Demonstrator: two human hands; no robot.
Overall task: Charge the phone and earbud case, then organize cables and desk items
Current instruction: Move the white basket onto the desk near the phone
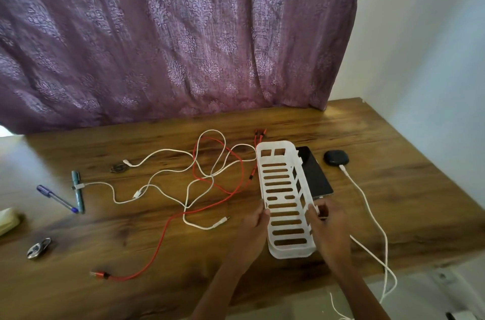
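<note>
Both hands hold a long white slotted basket over the wooden desk. My left hand grips its left rim and my right hand grips its right rim. Just right of the basket lies a black phone, partly hidden by it. A dark earbud case sits further right with a white cable plugged in. Tangled white cables and a red cable sprawl across the desk's middle.
Two pens lie at the left, one teal, one blue. A padlock with keys rests near the front left edge, and a small metal item sits further back. A purple curtain hangs behind the desk.
</note>
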